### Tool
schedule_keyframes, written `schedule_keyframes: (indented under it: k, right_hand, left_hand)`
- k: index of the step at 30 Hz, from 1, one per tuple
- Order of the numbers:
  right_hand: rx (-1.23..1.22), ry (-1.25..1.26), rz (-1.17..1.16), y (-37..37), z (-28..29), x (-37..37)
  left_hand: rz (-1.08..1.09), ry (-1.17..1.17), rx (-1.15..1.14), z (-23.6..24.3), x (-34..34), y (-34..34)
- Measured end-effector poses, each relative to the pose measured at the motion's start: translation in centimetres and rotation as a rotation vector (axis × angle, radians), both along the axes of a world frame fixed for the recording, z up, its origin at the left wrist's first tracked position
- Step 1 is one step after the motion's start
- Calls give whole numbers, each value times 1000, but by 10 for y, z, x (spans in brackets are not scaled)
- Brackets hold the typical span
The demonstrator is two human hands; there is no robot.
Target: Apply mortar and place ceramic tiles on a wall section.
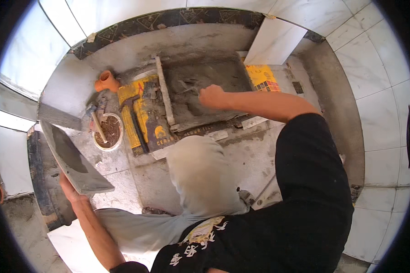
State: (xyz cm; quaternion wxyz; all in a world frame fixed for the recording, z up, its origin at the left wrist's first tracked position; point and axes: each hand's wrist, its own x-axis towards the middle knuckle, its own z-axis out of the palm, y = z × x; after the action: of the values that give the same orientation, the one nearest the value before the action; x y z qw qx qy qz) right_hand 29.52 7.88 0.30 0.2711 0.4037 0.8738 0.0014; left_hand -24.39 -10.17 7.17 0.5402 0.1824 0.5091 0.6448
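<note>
My left hand grips the lower edge of a square tile, held up tilted at the left. A dark grey patch of wet mortar covers part of the tile's face. My right hand is closed in a fist over the mortar tray, around the handle of what looks like a trowel. The trowel's thin blade is at the surface of the grey mortar, partly lost against it. The shallow tray has rough, mortar-caked edges.
Left of the tray, a hammer lies on yellow packaging. A wooden-handled hammer rests in a white bucket of brown material, near an orange pipe fitting. Another tile leans against the back wall at the right.
</note>
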Motion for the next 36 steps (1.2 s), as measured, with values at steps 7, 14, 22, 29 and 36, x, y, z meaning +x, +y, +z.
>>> schedule_keyframes:
  k: [7,14,22,29,36]
  right_hand:
    - [-152,275,-564,-27,19,142]
    - [47,314,-1011,-17,-61,197]
    - [249,238,-1023,44,-140,215]
    - [56,519,-1236,-7,-119,175]
    - [-343,807,-1505,-14,-93,105]
  left_hand:
    - [40,-58,-25,-3,-12,1]
    - [-50,8,38,-21,-47,0]
    - [-51,26,52,-35,-27,14]
    - [127,37,0,-12,-36,-11]
    - [133,48,5,-15,-43,-7]
